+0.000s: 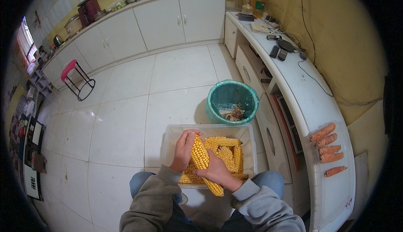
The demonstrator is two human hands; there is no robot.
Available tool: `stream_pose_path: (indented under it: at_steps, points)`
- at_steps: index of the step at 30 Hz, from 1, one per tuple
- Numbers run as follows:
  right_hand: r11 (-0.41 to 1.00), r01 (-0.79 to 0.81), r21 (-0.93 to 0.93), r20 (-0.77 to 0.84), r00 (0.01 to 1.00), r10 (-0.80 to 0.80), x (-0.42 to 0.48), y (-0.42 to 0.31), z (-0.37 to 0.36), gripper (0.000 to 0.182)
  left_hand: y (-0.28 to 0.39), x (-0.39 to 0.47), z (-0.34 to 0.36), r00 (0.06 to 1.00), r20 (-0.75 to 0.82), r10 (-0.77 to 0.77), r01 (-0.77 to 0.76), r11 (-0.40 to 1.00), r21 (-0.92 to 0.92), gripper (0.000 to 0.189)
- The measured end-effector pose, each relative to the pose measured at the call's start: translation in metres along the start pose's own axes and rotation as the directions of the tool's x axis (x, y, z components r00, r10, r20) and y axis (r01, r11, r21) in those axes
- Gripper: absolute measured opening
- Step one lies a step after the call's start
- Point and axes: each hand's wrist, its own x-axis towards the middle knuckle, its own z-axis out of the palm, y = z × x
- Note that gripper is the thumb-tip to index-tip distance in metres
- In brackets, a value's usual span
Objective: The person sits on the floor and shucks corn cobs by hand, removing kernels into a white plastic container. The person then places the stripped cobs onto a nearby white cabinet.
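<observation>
Between my two hands is a yellow corn cob (200,156) with its kernels on, held at a slant. My left hand (185,147) grips its far upper end. Lower down, my right hand (217,170) wraps around the cob, thumb across the kernels, and the near end sticks out below it. Under both hands stands a clear plastic bin (207,129) on the floor between my knees. Loose corn kernels (225,154) and several more cobs lie inside; one whole cob (222,141) rests along the far side, another cob (238,159) at the right. My hands hide part of the contents.
Just beyond the bin stands a green-lined trash bucket (233,102) with scraps inside. At right, a white counter (310,96) carries several bare reddish cobs (330,150), cables and small devices. A pink-topped stool (78,79) stands on the tiled floor, before white cabinets (159,20).
</observation>
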Motion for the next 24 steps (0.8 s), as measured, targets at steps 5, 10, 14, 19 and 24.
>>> stream_pose_path:
  at_steps: [5, 10, 14, 19, 24]
  points:
    - [0.991, 0.032, -0.132, -0.039, 0.999, -0.037, 0.0, 0.0, 0.002, 0.07, -0.004, 0.002, -0.006, 1.0, 0.011, 0.021, -0.021, 1.0, -0.019, 0.027]
    - [0.99, 0.043, -0.135, -0.05, 0.998, -0.05, 0.0, -0.003, 0.002, 0.066, -0.003, 0.001, -0.009, 1.0, -0.006, -0.008, 0.007, 0.984, -0.177, 0.023]
    - [0.993, 0.054, -0.108, -0.055, 0.997, -0.06, 0.0, -0.001, 0.0, 0.068, 0.007, 0.0, -0.002, 0.998, 0.028, -0.056, 0.059, 0.992, -0.113, 0.024]
    - [0.991, -0.015, -0.136, -0.031, 0.999, 0.011, -0.001, 0.005, 0.004, 0.068, -0.006, 0.0, -0.008, 0.997, 0.056, 0.045, -0.048, 0.998, 0.046, 0.025]
    - [0.989, -0.028, -0.148, 0.011, 0.999, 0.03, -0.004, 0.005, 0.005, 0.069, -0.011, -0.005, -0.01, 1.0, 0.007, -0.003, 0.003, 0.996, -0.085, 0.025]
